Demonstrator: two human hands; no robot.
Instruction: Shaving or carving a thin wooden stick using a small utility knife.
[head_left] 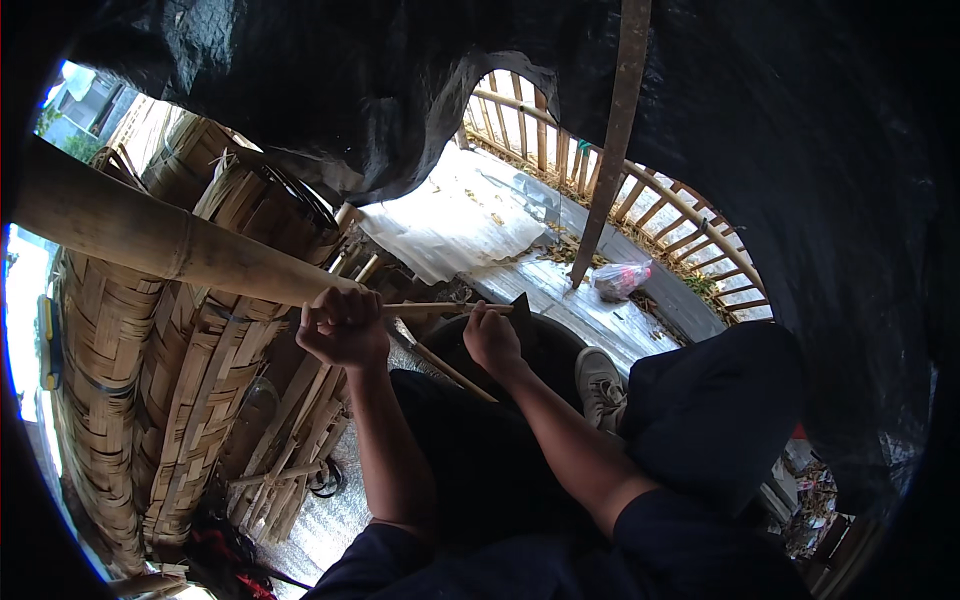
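Note:
My left hand (345, 325) is closed around one end of a thin, pale bamboo stick (430, 308). The stick runs sideways to my right hand (492, 338), whose fingers are closed on it near its other end. Just past that end stands a dark, pointed triangular piece (522, 309); whether it joins the stick I cannot tell. A thick bamboo pole (170, 240) slants in from the left and reaches my left hand; whether they touch is unclear. Below my hands, a second thin stick (455, 374) lies slanted near a dark round container (560, 345).
Tall woven bamboo baskets (195, 400) and split bamboo strips (295, 455) stand at the left. A dark upright bar (615, 140) rises ahead. Black sheeting (300, 80) hangs overhead. Beyond are a bamboo fence (690, 220) and a filled plastic bag (620, 280). My shoe (599, 385) is at the right.

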